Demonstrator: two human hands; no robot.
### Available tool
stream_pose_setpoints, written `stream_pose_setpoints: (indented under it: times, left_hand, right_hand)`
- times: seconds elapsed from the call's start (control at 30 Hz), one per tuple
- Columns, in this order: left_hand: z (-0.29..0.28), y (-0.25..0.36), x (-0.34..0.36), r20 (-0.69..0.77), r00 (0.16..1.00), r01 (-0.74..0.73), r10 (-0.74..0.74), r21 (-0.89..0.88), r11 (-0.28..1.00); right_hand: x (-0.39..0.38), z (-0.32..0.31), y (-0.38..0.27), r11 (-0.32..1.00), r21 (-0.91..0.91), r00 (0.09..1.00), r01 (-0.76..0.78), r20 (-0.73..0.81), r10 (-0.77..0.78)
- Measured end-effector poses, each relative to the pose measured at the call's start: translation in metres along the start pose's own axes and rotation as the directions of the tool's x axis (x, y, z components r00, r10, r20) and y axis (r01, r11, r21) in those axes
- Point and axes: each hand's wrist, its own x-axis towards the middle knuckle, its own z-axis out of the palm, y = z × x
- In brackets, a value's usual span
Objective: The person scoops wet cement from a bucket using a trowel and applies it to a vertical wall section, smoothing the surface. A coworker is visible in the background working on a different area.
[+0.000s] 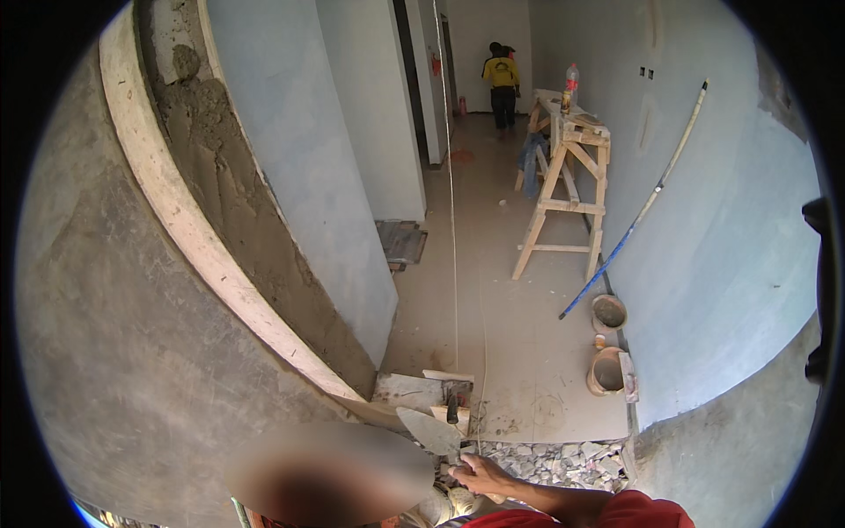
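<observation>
From the lower right, my red-sleeved arm reaches in, and my right hand [482, 480] is closed at the handle end of a pointed trowel [426, 429]. Its grey metal blade points up and left. Just beyond the blade, a tool with a dark handle [452, 408] rests by a pale board [407, 388] on the floor. Fresh wet mortar [216, 180] covers the edge of the wall opening on the left, bordered by a long wooden batten [198, 251]. My left hand does not show; a blurred patch covers the lower left.
Broken rubble [563, 462] lies along the threshold. Two buckets [607, 371] stand by the right wall, where a blue-and-white pole [658, 187] leans. Farther in are a wooden trestle [563, 207] with a bottle [572, 77] on top and a person in yellow [503, 75]. A string [451, 220] hangs midway.
</observation>
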Motion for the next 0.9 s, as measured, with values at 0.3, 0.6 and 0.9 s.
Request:
stream_pose_setpoints:
  times: [0.3, 0.6, 0.9]
  left_hand:
    - [-0.006, 0.003, -0.001, -0.021, 0.999, 0.026, -0.028, -0.079, 0.997]
    - [-0.006, 0.007, 0.000, 0.084, 0.994, -0.059, 0.070, -0.123, 0.991]
    - [-0.010, 0.001, 0.001, 0.000, 1.000, 0.000, 0.000, -0.117, 0.993]
  right_hand:
    - [-0.003, 0.005, -0.010, 0.994, 0.092, 0.997, -0.066, 0.032, 0.064]
    - [-0.004, 0.006, -0.026, 0.990, 0.111, 0.993, -0.085, 0.090, 0.075]
    - [0.003, 0.018, 0.003, 0.976, 0.205, 0.995, -0.072, 0.083, 0.056]
